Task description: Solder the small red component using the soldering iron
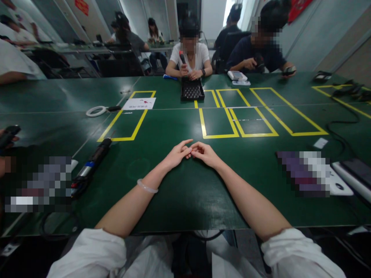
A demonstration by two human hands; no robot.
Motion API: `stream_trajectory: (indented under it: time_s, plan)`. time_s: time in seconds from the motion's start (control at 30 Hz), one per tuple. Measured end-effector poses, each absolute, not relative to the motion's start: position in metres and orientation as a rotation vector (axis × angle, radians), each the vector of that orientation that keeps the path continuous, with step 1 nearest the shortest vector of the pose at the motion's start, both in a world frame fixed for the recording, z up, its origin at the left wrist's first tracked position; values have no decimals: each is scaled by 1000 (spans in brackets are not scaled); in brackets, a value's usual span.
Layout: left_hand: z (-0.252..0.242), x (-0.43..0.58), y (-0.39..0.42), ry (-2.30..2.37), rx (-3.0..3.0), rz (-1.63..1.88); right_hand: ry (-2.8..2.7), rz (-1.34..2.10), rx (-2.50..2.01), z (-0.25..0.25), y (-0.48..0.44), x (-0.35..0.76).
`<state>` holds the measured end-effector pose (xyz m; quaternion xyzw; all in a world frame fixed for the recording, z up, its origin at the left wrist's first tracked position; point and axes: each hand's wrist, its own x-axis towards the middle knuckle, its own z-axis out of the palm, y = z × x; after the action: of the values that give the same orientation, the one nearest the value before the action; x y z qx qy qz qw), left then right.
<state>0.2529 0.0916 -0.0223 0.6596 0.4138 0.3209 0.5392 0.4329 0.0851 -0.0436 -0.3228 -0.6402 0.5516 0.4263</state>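
Head view, left hand point(176, 155) touching right hand point(205, 153)

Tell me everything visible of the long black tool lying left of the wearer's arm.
The long black tool is a slim cylinder, dark and plastic-looking, with a silvery section and a blue ring towards its near end, where something red shows. It lies flat on the green table, slanted near-left to far-right, its far tip by a corner of a yellow tape rectangle. A dark cable seems to run from its near end. Nothing holds it; the left hand rests apart, to its right.
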Motion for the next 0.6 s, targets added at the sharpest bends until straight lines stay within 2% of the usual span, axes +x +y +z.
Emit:
stream_trajectory:
  time_s: [0.23, 0.6]
  plan:
    - [-30, 253, 91, 959, 1374, 876, -1590, 1309, -839, -45, 86, 434]
    - [-31, 251, 86, 985, 1462, 895, -1574, 1274, -880, -47, 86, 432]
